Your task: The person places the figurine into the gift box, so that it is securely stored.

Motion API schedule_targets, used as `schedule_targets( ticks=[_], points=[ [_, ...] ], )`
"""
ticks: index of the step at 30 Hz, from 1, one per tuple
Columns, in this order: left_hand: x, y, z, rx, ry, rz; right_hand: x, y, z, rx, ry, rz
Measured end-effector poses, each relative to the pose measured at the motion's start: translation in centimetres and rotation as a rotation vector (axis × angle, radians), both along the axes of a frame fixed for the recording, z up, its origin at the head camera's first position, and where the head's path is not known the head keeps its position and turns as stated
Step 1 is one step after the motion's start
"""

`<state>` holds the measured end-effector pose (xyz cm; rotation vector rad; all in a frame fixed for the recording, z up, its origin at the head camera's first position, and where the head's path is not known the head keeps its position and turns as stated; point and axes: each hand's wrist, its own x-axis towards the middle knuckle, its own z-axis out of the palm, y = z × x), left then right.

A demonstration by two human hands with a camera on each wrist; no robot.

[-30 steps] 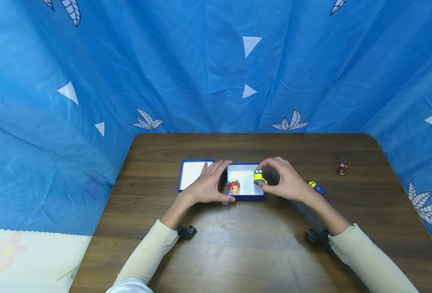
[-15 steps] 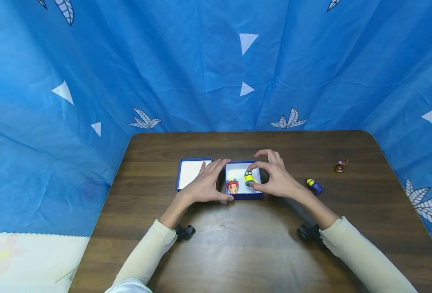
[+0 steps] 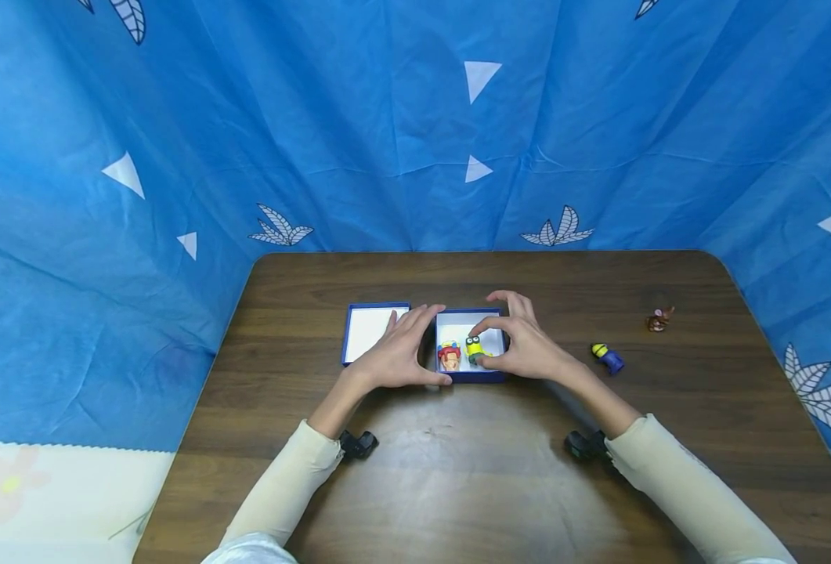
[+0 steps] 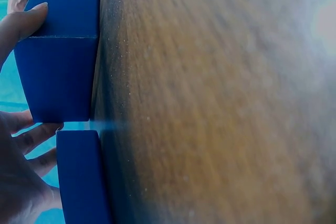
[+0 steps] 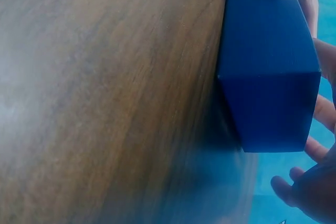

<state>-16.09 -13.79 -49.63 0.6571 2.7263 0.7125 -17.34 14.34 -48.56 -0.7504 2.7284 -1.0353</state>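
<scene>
My left hand (image 3: 395,357) holds the left end of a small blue box (image 3: 477,377) with a white inside, thumb on its near wall and fingers toward the far side. In the left wrist view the thumb presses the blue wall (image 4: 58,77). Inside the box, a red and tan toy figure (image 3: 449,358) lies at the left. Beside it, my right hand (image 3: 528,347) pinches a yellow minion figure (image 3: 473,346) between thumb and index finger; its lower part is partly hidden. The right wrist view shows only the box's outside (image 5: 268,77), not the figure.
A blue-edged white lid (image 3: 366,332) lies left of the box, partly under my left hand. To the right on the wooden table (image 3: 429,486) are a yellow and blue minion figure (image 3: 607,358) and a small brown animal figure (image 3: 659,319). A blue curtain (image 3: 401,125) hangs behind.
My right hand has moved left and lowered the minion figure from the box's right side to beside the red figure. My left hand has stayed at the box.
</scene>
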Motion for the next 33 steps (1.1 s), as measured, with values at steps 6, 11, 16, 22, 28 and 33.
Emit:
schedule_targets(
  ticks=[6,11,16,22,28,33],
  points=[
    [0.06,0.07,0.12,0.003,0.002,-0.001,-0.05,-0.22,-0.16,0.007,-0.009,0.005],
    [0.05,0.12,0.08,0.000,0.007,0.001,-0.14,-0.29,-0.20,0.024,-0.044,0.005],
    [0.07,0.16,0.06,0.001,0.008,0.007,-0.36,-0.26,-0.27,0.043,-0.080,0.015],
    [0.06,0.19,0.05,0.008,0.004,0.008,-0.57,-0.42,-0.07,0.074,-0.106,0.033],
    [-0.04,0.18,0.04,0.011,0.020,0.006,-0.79,-0.52,0.01,0.122,-0.098,0.033],
    [-0.03,0.16,0.02,0.014,0.018,0.003,-0.76,-0.51,-0.17,0.114,-0.111,0.032]
  ],
)
